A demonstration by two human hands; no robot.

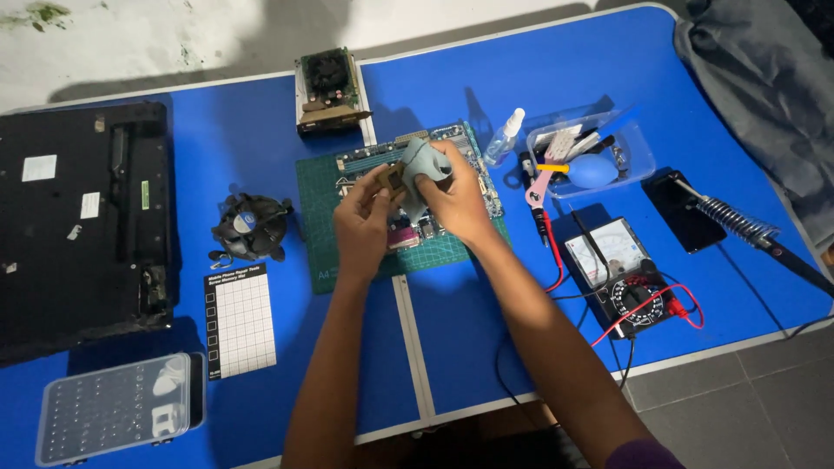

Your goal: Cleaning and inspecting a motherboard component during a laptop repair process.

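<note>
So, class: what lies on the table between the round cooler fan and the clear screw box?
In the head view, a white gridded screw mat lies between the fan and box.

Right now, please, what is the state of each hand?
Left hand: closed on a small square processor chip.
Right hand: closed on a light blue cloth, pressed against the chip.

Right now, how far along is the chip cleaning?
Done: the cooler fan is off and lies on the table left of the green mat. In hand: the left hand holds the square processor chip while the right hand presses a grey-blue cloth to it. Left: the chip is not back on the motherboard, and the fan is unmounted.
</note>
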